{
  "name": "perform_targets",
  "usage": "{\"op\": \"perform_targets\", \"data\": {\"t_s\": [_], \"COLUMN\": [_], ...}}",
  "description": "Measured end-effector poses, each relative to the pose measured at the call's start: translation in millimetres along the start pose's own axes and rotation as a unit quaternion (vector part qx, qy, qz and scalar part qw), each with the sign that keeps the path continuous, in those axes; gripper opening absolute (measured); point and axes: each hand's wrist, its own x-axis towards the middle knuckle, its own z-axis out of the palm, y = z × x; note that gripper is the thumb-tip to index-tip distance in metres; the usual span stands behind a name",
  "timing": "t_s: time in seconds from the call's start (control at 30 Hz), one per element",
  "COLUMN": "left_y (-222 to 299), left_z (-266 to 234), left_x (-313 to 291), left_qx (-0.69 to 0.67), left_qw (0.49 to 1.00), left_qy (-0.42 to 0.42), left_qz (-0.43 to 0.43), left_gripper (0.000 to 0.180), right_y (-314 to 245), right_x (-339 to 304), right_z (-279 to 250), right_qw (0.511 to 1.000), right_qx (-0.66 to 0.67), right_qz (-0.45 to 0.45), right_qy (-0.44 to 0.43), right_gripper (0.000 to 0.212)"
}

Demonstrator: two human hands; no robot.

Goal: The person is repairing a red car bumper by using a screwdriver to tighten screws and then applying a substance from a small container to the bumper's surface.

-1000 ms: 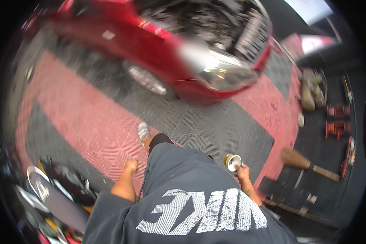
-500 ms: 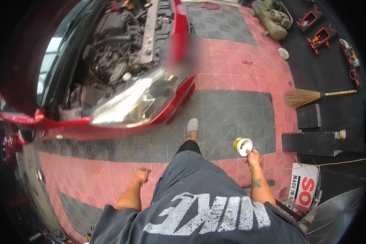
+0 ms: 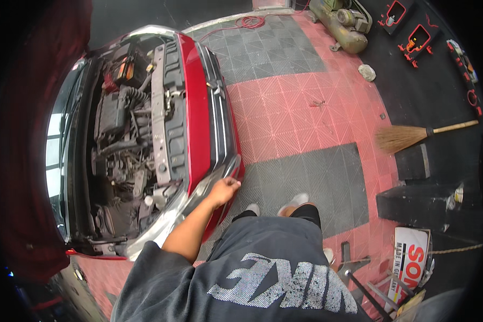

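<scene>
My left hand point(image 3: 225, 191) is held out over the front corner of a red car point(image 3: 198, 126), beside its headlight point(image 3: 163, 228). Its fingers are curled closed, and I see nothing in them. From this view I cannot tell whether the hand touches the bodywork. The hood is up, baring the engine bay point(image 3: 131, 139) with its battery point(image 3: 125, 70). My right hand is out of sight beyond my shirt. A small pale thing point(image 3: 328, 255) peeks out at my right side, too little of it showing to name.
Red and grey floor tiles point(image 3: 300, 118) run along the car's front. At the right are a broom point(image 3: 402, 138), a black block point(image 3: 413, 206), a white box point(image 3: 410, 252) and a metal stand point(image 3: 351, 265). An air compressor point(image 3: 341, 24) and red hose point(image 3: 249, 22) lie farther off.
I have moved forward along the car and the view has turned. My left hand has risen from low beside me to the car's front corner. The right hand with its white tub has left view.
</scene>
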Motion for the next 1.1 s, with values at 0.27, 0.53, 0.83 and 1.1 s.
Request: {"op": "perform_targets", "data": {"t_s": [0.27,0.53,0.83,1.1], "left_y": [103.5,144.8,175.9,315.7], "left_z": [-9.5,8.3,-18.2,-173.8], "left_x": [201.3,255.8,411.9,702.1], "left_qx": [0.074,0.101,-0.061,-0.042], "left_qw": [0.993,0.964,0.907,0.947], "left_qy": [0.086,0.041,0.068,0.088], "left_qz": [-0.029,-0.241,-0.41,-0.307], "left_gripper": [0.045,0.048,0.039,0.048], "right_y": [-179.0,-586.7,-1102.2,-1175.8], "right_x": [137.9,436.3,458.9,499.7], "right_z": [42.2,11.1,189.5,303.9], "right_qw": [0.994,0.899,0.928,0.906], "right_qx": [-0.098,-0.303,-0.113,-0.208], "right_qz": [-0.041,-0.314,-0.353,-0.366], "right_qy": [-0.031,0.044,-0.039,-0.042], "right_gripper": [0.028,0.038,0.018,0.022]}}
